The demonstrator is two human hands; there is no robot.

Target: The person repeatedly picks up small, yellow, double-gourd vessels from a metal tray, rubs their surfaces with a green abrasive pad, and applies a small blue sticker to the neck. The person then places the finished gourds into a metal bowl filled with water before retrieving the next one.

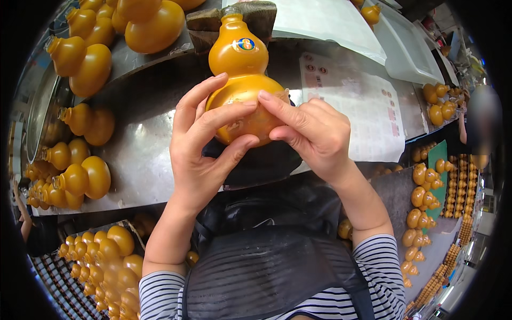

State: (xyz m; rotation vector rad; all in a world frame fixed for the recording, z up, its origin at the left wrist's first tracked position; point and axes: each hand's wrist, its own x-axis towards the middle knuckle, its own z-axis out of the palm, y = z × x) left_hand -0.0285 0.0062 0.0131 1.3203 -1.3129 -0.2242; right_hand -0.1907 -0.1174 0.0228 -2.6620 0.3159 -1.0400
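Note:
In front of me lies a gourd-shaped bottle (238, 56), glossy orange-yellow, with its neck pointing away and resting in a notched wooden block (260, 17). A small round blue-and-orange sticker (246, 44) is on its upper bulb. My left hand (200, 130) curves round the left of the lower bulb, its fingertips against the surface. From the right, my right hand (314, 128) touches the same bulb with index finger and thumb, the other fingers curled. Shiny, wrinkled clear film seems to lie on the lower bulb between my hands; its outline is partly hidden.
Several more gourd-shaped bottles (88, 178) stand along the metal table (141, 154) at left. Printed label sheets (368, 122) lie at right, near a white plastic bin (408, 56). Crowded bottles (106, 261) fill the lower left, and others (418, 197) line the right. A blurred person (482, 117) is at far right.

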